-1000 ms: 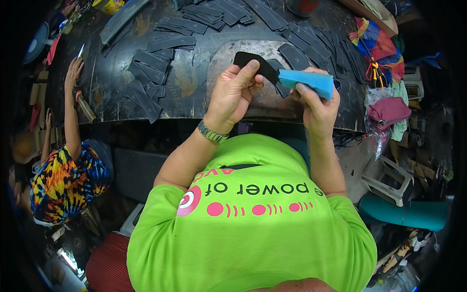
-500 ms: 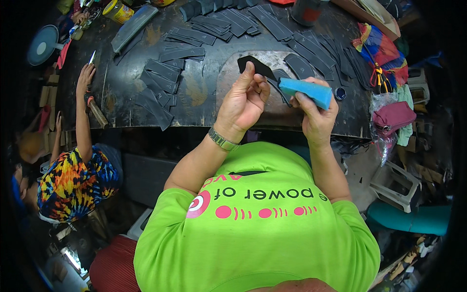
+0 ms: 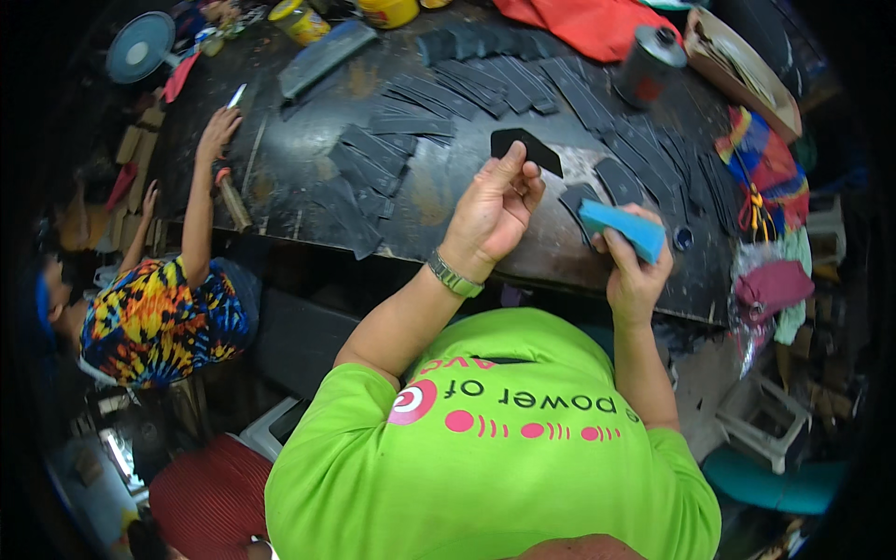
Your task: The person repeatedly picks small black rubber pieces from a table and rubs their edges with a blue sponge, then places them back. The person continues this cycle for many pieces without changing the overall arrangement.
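Note:
Between thumb and fingers, my left hand [image 3: 495, 205] pinches a flat black cut piece [image 3: 530, 152] with angled corners, raised above the table. A watch is on that wrist. My right hand [image 3: 639, 266] grips a blue sponge block [image 3: 623, 230], held a little to the right of the black piece and apart from it. Beneath and beyond my hands, several dark flat strips [image 3: 504, 84] lie in overlapping rows on the black table [image 3: 280, 201]. A small round dark container [image 3: 683, 238] stands just right of the sponge.
At the left, a person in a bright patterned shirt [image 3: 168, 317] reaches onto the table, near a blade [image 3: 237, 95] and a wooden-handled tool [image 3: 232, 198]. A metal can [image 3: 648, 70], red cloth [image 3: 588, 26] and open box [image 3: 742, 70] occupy the far right. A maroon pouch [image 3: 775, 287] hangs at the right edge.
The view has shifted, so the table and both hands appear further right and tilted. The black piece and the sponge are still held, now slightly further apart.

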The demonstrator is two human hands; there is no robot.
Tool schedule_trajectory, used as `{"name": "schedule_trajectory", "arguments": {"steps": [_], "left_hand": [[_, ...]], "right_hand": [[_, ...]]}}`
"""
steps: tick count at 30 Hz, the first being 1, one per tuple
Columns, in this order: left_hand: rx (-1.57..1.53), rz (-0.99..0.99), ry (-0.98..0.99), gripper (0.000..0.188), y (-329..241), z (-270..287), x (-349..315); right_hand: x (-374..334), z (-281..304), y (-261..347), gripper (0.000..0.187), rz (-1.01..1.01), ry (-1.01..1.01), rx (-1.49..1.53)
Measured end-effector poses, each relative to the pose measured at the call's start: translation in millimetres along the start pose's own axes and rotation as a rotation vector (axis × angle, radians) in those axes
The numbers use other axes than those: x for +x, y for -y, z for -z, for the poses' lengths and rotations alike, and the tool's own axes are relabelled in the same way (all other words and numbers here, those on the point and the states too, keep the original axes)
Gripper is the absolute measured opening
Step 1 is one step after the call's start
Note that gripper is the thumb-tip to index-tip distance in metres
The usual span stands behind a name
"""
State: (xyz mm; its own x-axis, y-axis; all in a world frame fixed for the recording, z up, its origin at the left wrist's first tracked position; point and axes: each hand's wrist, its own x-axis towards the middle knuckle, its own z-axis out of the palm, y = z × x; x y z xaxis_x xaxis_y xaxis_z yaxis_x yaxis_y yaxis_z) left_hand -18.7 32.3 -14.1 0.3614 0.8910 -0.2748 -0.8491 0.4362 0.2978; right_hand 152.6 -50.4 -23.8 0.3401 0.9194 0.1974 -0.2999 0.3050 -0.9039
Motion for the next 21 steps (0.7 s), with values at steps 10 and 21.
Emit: {"name": "schedule_trajectory", "arguments": {"steps": [10,21], "left_hand": [[1.822,-1.014,-0.129,0.025,-179,8,114],[2.223,-0.88,-0.119,0.042,-212,44,166]], "right_hand": [[6,16,-20,0.026,0.115,-0.018,-0.141],[7,14,-17,0.026,0.1,-0.035,-0.053]]}}
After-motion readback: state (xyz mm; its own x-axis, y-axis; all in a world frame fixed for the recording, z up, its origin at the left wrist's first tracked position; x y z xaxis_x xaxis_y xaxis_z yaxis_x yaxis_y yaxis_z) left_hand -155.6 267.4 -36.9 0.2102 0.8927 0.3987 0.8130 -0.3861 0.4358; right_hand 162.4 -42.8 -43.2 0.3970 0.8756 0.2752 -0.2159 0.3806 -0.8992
